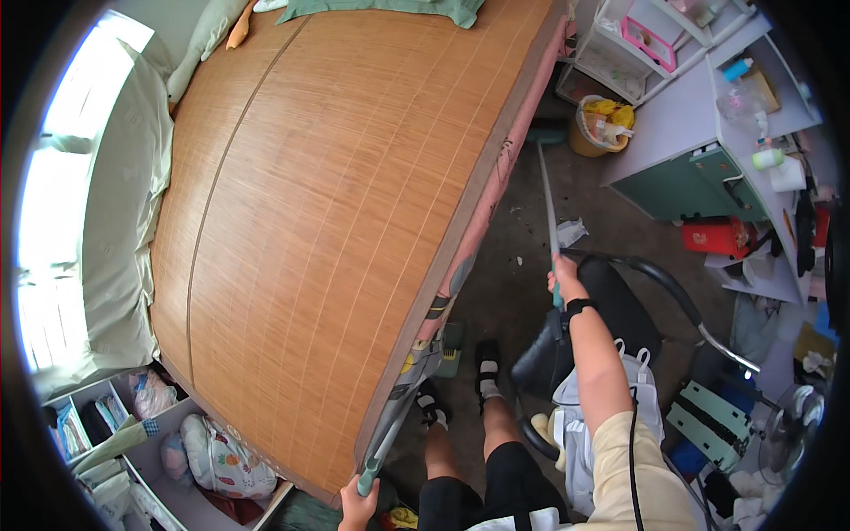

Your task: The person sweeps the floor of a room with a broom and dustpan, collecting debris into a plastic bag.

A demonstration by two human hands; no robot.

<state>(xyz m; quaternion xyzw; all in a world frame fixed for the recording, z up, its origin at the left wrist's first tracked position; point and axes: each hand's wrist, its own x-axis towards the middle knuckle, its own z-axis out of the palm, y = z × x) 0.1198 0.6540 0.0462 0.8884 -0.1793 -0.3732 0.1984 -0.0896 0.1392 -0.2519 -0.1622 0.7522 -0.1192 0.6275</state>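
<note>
My right hand (563, 276) is closed on a long broom handle (545, 186). Its teal head (549, 135) lies on the floor beside the bed's far right side, near the yellow bin (595, 133). My left hand (359, 501) grips a teal-ended grey pole (388, 441) at the bed's lower corner; the green piece (450, 350) near my feet may be its lower end, partly hidden. Pale scraps (571, 232) lie on the dark floor (505, 265) beside the broom.
The bed with a bamboo mat (310, 221) fills the left. A black chair (620, 301) holding a white bag (637, 380) stands at my right. Behind are a cluttered desk (655, 177), shelving (611, 66) and a red box (708, 235). Storage cubbies (115, 389) sit lower left.
</note>
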